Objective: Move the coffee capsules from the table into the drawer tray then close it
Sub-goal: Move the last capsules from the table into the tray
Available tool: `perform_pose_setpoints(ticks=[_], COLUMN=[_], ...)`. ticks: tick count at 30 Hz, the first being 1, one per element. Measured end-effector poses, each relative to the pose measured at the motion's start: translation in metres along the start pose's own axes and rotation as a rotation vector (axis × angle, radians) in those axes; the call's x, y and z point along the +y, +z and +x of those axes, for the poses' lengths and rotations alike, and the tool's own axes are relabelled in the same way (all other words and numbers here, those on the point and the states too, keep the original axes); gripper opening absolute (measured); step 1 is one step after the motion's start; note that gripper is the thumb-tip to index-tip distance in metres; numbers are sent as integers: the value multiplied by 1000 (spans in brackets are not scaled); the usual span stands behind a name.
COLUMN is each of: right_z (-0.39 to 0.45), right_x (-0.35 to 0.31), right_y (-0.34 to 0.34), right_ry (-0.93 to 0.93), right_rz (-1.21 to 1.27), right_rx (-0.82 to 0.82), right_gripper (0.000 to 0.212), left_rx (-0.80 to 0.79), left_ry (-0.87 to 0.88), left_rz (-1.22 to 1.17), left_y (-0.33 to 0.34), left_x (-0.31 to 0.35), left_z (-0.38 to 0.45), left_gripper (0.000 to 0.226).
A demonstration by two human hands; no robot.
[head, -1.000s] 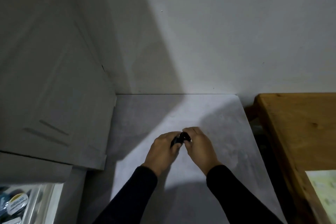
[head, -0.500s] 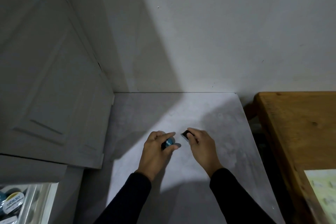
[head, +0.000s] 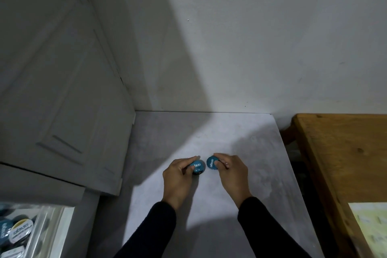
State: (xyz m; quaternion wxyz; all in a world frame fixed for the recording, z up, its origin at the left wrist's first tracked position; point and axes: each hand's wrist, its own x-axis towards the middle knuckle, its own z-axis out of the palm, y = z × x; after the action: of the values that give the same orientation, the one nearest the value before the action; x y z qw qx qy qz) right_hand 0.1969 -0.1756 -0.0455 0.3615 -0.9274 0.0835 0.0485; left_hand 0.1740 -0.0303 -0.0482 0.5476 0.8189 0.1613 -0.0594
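Observation:
Two blue-lidded coffee capsules sit side by side at the middle of the grey table. My left hand grips the left capsule with curled fingers. My right hand pinches the right capsule, its blue lid tilted toward me. The two capsules are a small gap apart. At the bottom left the open drawer tray holds several capsules with blue and white lids.
A grey panelled cabinet stands to the left, above the drawer. A wooden table lies to the right with a pale sheet on it. A white wall rises behind.
My hands have drawn apart, each with one capsule; the capsules' blue lids now face the camera. The view has tilted slightly.

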Motion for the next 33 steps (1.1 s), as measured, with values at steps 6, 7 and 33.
perform_pose_setpoints(ticks=[6,7,33], right_z=[-21,-26,-223], right_x=[-8,-10,-176], right_y=[-9,-11,19], right_ry=[149,194,-3], right_rz=[292,362,893], right_rx=[8,22,-127], right_gripper=[20,21,18], left_rx=[58,70,235], left_ry=[-118,-129,72], left_rz=[-175,-207,-533], left_y=[-4,-6,-242], left_x=[3,4,-3], left_z=[-15,-18,-188], left_gripper=[25,24,28])
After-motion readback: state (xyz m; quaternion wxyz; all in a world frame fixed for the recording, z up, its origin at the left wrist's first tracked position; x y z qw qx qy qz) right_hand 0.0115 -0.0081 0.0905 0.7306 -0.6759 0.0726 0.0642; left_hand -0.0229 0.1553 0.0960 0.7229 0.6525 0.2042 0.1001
